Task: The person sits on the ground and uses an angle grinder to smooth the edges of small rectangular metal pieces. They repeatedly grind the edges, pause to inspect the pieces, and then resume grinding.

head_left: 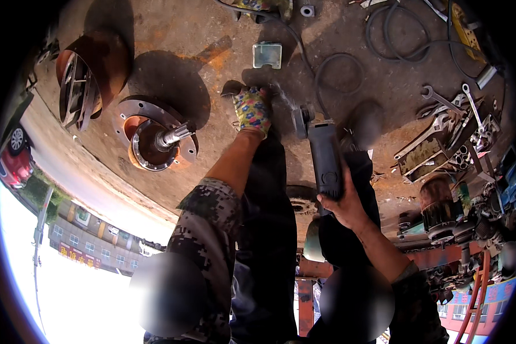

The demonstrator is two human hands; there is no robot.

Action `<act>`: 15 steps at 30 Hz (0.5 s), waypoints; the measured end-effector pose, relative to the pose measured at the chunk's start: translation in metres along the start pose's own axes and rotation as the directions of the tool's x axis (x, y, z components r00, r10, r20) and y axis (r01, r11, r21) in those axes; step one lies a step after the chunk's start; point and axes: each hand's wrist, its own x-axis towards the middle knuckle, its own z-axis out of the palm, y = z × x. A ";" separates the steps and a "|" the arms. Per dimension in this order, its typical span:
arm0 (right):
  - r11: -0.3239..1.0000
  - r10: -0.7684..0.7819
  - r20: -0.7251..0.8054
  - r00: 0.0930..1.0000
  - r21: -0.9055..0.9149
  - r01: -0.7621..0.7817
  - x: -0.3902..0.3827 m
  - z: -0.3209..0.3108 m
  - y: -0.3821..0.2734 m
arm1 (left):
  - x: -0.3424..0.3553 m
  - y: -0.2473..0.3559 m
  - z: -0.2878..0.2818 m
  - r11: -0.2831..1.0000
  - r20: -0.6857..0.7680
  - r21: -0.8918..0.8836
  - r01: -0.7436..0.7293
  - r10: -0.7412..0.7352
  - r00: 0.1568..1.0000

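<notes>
My left hand (251, 112), in a flowered glove, is closed at the middle of the floor beside my dark-clad leg (264, 195); what its fingers hold is hidden. My right hand (350, 206), bare, grips the rear of a black angle grinder (324, 155). The grinder's head points toward my gloved hand, a little to its right, with a pale streak in the air between them. Beyond my left hand lies a small clear box (266, 54). To the left sit a rusty flanged housing with a splined shaft (172, 135) and a rusty round casing (112, 69).
Cables (395, 40) loop across the stained floor (212, 23), with another flowered glove (258, 8) at the far edge. Wrenches (438, 126) and a metal tray (418, 160) lie right, near rusty machinery (441, 209). A road with a red car (17, 166) is off left.
</notes>
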 end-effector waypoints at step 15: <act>0.960 0.043 0.041 0.998 -0.277 -0.030 0.021 -0.013 -0.007 | -0.102 0.019 -0.049 0.812 -0.135 -0.540 0.222 -0.344 0.929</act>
